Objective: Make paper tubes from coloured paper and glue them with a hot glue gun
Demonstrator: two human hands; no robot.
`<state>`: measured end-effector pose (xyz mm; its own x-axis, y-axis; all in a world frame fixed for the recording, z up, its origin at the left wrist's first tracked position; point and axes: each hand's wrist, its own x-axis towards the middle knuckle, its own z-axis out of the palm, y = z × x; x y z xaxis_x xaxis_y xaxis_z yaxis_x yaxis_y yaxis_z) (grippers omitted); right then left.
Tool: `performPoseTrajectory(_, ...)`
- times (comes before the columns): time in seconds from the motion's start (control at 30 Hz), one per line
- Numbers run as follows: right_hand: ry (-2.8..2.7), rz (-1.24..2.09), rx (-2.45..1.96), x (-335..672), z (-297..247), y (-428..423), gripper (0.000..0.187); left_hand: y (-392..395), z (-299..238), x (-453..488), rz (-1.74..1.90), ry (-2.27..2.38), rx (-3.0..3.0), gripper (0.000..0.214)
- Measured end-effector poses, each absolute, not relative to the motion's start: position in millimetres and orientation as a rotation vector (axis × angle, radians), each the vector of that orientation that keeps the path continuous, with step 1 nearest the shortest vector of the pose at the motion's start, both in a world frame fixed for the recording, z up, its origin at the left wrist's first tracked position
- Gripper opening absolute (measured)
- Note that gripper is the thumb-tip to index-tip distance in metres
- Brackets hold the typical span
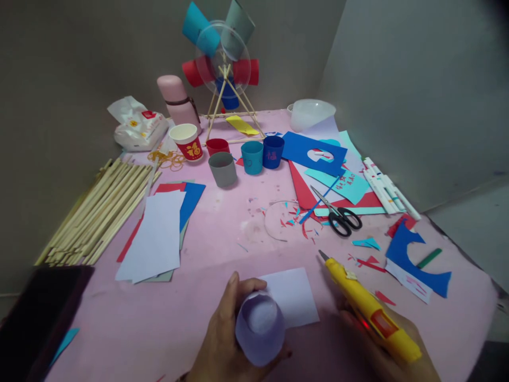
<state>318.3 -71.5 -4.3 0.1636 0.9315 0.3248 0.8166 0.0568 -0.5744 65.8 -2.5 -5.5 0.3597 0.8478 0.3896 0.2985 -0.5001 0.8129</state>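
Your left hand (222, 334) curls round the lavender cup (260, 350), near centre; your right hand (392, 345) grips the yellow glue gun (360, 294), near right. Squeezing hard could buckle the cup (looks like paper); a nozzle (323, 255) drip might spoil the white sheet (298, 297).

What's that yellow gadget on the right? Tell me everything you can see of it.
The yellow gadget looks like a plastic hot-glue gun. Its dark nozzle points away from the person, slightly leftward; behind it sits a pale lump. A red-orange panel marks the rear, and a small red light glows beneath. The right hand grips it, hiding the handle.
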Motion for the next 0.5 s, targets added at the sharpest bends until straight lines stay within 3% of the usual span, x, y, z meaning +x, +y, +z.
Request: performPoseTrajectory(0.5,-1.674,0.260,-1.849,317.3,2.7,-69.7,0.020,-1.7,-6.5,68.6,1.108,0.975,2.030,0.096)
